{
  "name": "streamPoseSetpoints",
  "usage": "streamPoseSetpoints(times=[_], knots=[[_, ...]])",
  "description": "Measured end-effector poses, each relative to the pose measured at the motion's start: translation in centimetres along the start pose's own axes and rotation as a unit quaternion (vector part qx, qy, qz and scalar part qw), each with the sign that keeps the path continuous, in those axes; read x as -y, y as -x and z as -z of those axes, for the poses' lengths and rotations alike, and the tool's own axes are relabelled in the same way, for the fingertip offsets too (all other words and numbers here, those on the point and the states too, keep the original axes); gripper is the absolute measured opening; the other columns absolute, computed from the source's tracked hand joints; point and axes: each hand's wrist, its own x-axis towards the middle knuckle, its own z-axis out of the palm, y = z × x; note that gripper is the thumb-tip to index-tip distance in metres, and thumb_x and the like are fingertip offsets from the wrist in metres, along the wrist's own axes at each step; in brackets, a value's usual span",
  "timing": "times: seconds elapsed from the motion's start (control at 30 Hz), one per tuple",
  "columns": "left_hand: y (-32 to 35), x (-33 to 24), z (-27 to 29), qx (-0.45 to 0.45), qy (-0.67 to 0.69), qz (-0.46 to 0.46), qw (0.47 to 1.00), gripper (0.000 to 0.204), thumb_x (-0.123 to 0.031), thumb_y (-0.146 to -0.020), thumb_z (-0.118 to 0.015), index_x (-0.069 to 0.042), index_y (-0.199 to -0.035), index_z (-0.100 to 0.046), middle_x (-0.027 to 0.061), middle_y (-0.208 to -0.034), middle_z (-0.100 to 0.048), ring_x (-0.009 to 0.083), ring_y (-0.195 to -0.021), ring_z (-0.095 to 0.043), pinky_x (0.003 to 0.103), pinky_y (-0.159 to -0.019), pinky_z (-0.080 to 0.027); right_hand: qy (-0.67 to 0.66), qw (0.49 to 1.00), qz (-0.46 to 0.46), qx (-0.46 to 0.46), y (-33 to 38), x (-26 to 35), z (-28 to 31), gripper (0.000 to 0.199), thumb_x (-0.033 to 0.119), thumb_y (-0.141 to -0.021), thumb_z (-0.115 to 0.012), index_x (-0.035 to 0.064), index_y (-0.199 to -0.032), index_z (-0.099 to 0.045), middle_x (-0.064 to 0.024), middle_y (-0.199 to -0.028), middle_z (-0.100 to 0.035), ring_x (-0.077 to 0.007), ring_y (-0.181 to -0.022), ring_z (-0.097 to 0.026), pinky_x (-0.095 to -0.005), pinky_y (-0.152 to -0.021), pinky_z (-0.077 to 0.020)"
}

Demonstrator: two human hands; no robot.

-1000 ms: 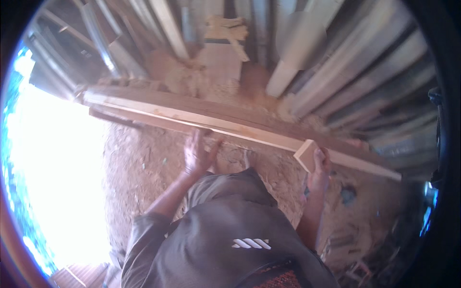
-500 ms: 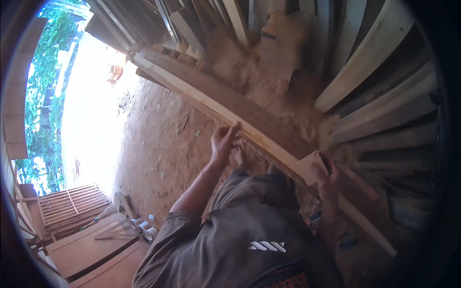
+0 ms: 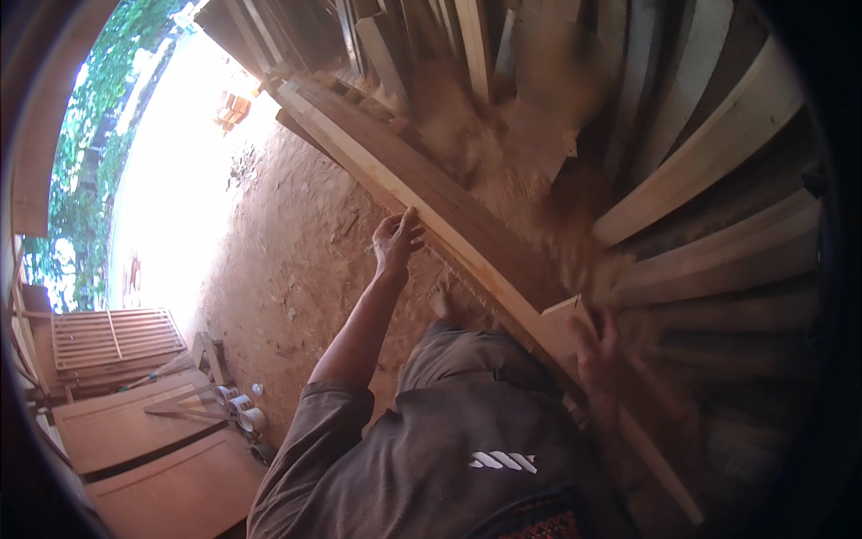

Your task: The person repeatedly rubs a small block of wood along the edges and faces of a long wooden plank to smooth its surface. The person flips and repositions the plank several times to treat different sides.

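Grey cloth of the person's shirt (image 3: 449, 467) fills the near edge. Just past it the right hand (image 3: 594, 346) clasps a short pale wooden offcut (image 3: 566, 325) against the long pale wooden plank (image 3: 431, 193); the left hand (image 3: 395, 241) curls over the plank's near edge. Keeping both grips firm and spread should steady it above the red dirt floor (image 3: 287, 260), clear of the leaning boards (image 3: 700, 144) beyond.
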Motion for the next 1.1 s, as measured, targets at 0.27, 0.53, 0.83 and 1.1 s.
streamPoseSetpoints(times=[0.27,0.53,0.83,1.1], knots=[[3.6,2.1,-2.1,0.014,0.018,0.0,1.0,0.059,-0.046,-0.102,-0.079,-0.004,-0.139,-0.059,0.009,-0.127,-0.073,0.0196,-0.109,-0.072,0.037,-0.083,-0.061,0.183,0.974,0.107,0.081,-2.5,2.9,-3.7,0.053,0.036,-0.101,-0.08,0.0046,-0.139,-0.06,-0.0185,-0.13,-0.07,-0.029,-0.115,-0.071,-0.0402,-0.099,-0.0561],[12.5,2.5,-3.0,0.039,-0.089,-0.117,0.988,0.066,-0.041,-0.102,-0.08,-0.001,-0.147,-0.055,0.0121,-0.122,-0.071,0.0222,-0.113,-0.071,0.037,-0.092,-0.059,0.213,0.939,0.246,0.115,-2.6,4.5,-6.0,0.047,0.021,-0.096,-0.083,0.001,-0.133,-0.062,-0.0202,-0.124,-0.07,-0.0393,-0.113,-0.072,-0.0463,-0.097,-0.0576],[16.0,3.7,1.2,0.099,0.1,-0.018,0.99,0.046,-0.042,-0.109,-0.059,0.0,-0.122,-0.073,0.0096,-0.112,-0.074,0.0188,-0.104,-0.07,0.036,-0.097,-0.055,0.136,0.886,0.268,0.353,-2.1,6.0,-14.1,0.046,0.021,-0.093,-0.086,-0.0004,-0.129,-0.067,-0.0189,-0.114,-0.07,-0.0409,-0.106,-0.072,-0.0478,-0.093,-0.0593],[18.5,8.9,7.8,-0.106,0.201,0.129,0.965,0.049,-0.049,-0.103,-0.067,-0.003,-0.117,-0.072,0.0054,-0.094,-0.068,0.0182,-0.088,-0.068,0.036,-0.08,-0.055,0.411,0.818,0.381,0.131,-13.8,5.5,-20.4,0.056,0.043,-0.094,-0.083,-0.0029,-0.123,-0.07,-0.0214,-0.118,-0.071,-0.0368,-0.107,-0.074,-0.0489,-0.09,-0.0602]])
